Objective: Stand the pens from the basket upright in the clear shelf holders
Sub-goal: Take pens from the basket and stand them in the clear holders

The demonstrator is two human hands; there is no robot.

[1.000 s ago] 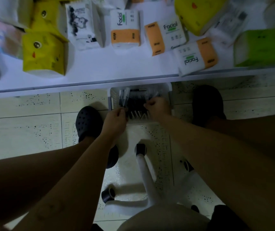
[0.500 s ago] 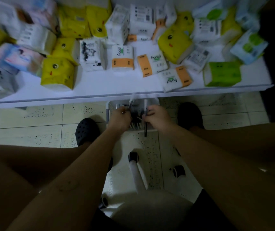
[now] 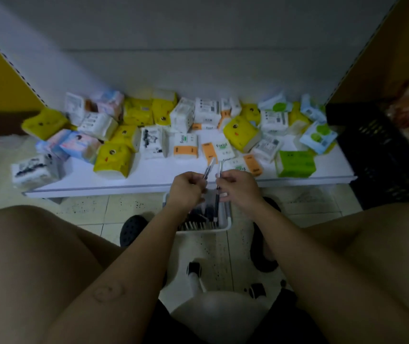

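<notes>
We have one pen in each grip. Our left hand [image 3: 186,188] pinches the left pen [image 3: 208,168] near its lower end, fingers closed around the barrel, the tip slanting up and away over the shelf edge. Our right hand [image 3: 238,186] is closed on the right pen [image 3: 218,180], which stands nearly upright and reaches down past the fingers toward the basket [image 3: 226,224]. The two pens are close together, their upper ends just beside each other but apart.

Below our hands the white basket sits on the tiled floor between our feet, with more dark pens [image 3: 203,213] lying in it. Ahead, the white shelf [image 3: 149,181] carries a jumble of tissue packs [image 3: 113,158], yellow, white, orange and green.

No clear holders appear on this shelf, so we judge they are higher up, out of view. That is the risk: we must raise both pens blind past the shelf edge, and a tip could catch it or knock a tissue pack. Both pinches look light, so a bump could twist a pen loose and drop it to the floor rather than back into the basket.
</notes>
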